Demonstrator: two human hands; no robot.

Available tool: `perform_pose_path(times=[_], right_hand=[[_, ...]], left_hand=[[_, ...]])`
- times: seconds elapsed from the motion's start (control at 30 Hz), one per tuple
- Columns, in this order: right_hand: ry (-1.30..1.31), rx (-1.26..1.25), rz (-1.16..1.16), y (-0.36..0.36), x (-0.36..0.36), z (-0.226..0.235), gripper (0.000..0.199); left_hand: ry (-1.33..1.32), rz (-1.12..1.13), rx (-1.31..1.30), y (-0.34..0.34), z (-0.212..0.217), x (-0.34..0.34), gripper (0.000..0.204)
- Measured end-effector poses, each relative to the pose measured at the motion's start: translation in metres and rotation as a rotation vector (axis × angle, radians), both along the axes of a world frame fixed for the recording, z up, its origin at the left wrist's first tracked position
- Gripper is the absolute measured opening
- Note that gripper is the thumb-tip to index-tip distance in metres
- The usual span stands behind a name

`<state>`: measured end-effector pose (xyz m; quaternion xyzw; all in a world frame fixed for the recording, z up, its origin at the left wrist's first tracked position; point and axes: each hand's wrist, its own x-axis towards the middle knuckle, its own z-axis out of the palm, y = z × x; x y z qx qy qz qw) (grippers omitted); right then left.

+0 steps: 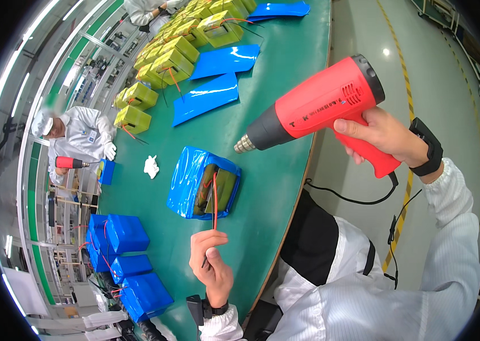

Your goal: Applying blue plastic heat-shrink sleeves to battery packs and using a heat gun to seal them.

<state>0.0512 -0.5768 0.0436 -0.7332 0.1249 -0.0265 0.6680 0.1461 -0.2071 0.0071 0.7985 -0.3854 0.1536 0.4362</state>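
My right hand (pixel 390 136) is closed round the handle of a red heat gun (pixel 322 105) with a black front and a metal nozzle. Its nozzle points left, toward a battery pack (pixel 186 184) on the green table (pixel 268 187) and apart from it. Loose, glossy blue film wraps the pack; the end facing right is uncovered and shows a yellow-green body. From that end come red and black wires (pixel 215 207), pinched in the fingers of my left hand (pixel 213 264) just in front of the pack.
Flat blue film sleeves (pixel 209 98) and rows of yellow-green battery packs (pixel 174 59) lie farther along the table. Blue-wrapped packs (pixel 129 233) stand at the near left. Beside a crumpled white scrap (pixel 151 166), a person (pixel 84 136) across the table holds another heat gun. A black cord (pixel 359 200) hangs at the right.
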Motion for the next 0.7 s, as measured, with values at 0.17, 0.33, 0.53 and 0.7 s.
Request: perform_pose_path(times=[0.17, 0.33, 0.53, 0.7], right_hand=[[-0.077, 0.050, 0.009, 0.004, -0.010, -0.018, 0.045], [-0.054, 0.029, 0.018, 0.008, -0.016, -0.030, 0.043], [-0.040, -0.037, 0.029, 0.009, -0.022, -0.049, 0.045], [-0.043, 0.032, 0.009, 0.010, -0.026, -0.060, 0.045]], left_hand=[[0.010, 0.013, 0.023, -0.002, 0.001, -0.002, 0.041], [-0.005, 0.036, 0.021, -0.004, 0.000, -0.004, 0.041], [-0.020, 0.087, 0.026, -0.005, 0.001, -0.003, 0.043], [-0.024, 0.088, 0.020, -0.006, 0.000, -0.003, 0.043]])
